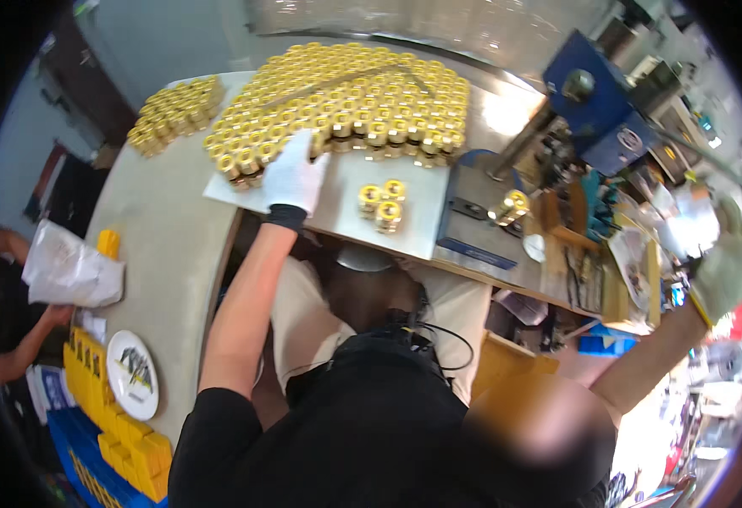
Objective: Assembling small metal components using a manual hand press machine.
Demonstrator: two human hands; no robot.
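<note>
My left hand (pixel 295 179), in a white glove, reaches to the front edge of a large block of brass fittings (pixel 350 93). Its finger and thumb are apart beside the front row, and whether they touch a fitting is unclear. Three loose brass fittings (pixel 381 203) stand on the pale board to its right. Another brass fitting (pixel 513 206) is at the base of a blue bench press (pixel 587 93). Raised at the far right, my gloved right hand (pixel 722 267) is near the end of the press's lever (pixel 710 161). Blur hides its fingers and whether they grip the lever.
A smaller group of brass fittings (pixel 176 112) stands at the table's far left. Tools and wooden trays (pixel 566 222) crowd the bench right of the press. At left are a white plate (pixel 132 375), yellow boxes (pixel 125 440) and another person's arm (pixel 32 339) by a plastic bag (pixel 74 267).
</note>
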